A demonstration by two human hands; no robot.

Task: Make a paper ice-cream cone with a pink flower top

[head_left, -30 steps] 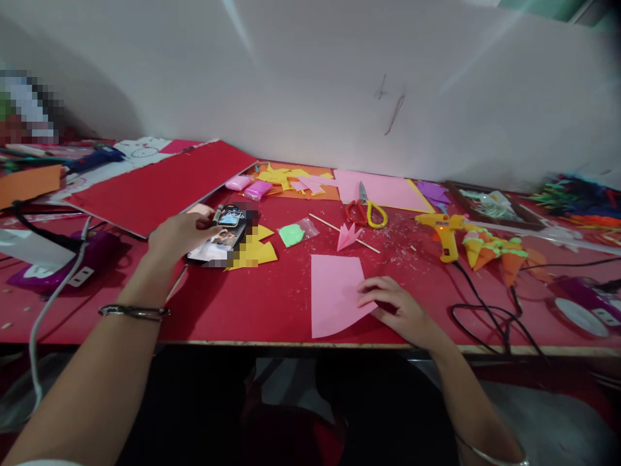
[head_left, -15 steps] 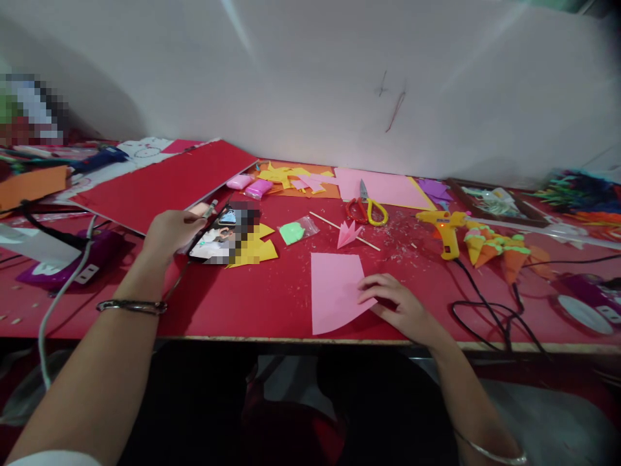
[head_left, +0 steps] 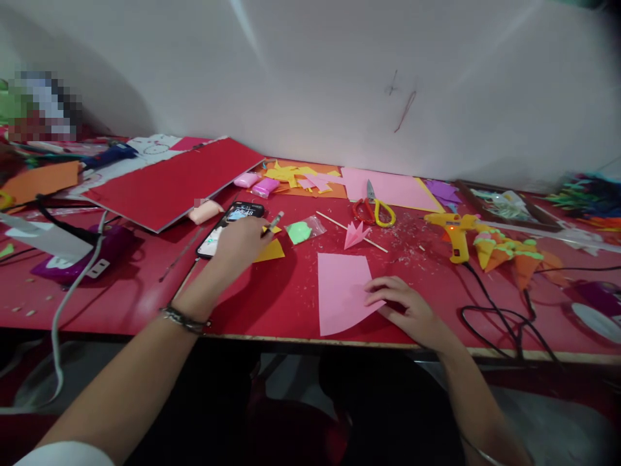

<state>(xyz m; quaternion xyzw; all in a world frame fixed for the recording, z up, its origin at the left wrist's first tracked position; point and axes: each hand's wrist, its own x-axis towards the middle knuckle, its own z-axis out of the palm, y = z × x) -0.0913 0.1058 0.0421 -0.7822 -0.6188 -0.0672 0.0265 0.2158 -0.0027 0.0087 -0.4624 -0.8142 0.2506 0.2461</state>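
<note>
Head view: left hand (head_left: pixel 242 241), gripping a pencil-like stick (head_left: pixel 277 221), partly covering phone (head_left: pixel 209 243); right hand (head_left: pixel 398 303), pinching pink sheet (head_left: pixel 341 288), which lies left of it on desk (head_left: pixel 281 294). Apparent step: steadying sheet, stick ready; next move calls for flat sheet.

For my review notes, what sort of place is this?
Probably a paper-craft workspace: a yellow plastic glue gun, red-and-yellow-handled metal scissors and a rectangular pink paper sheet are on a red tabletop.
</note>
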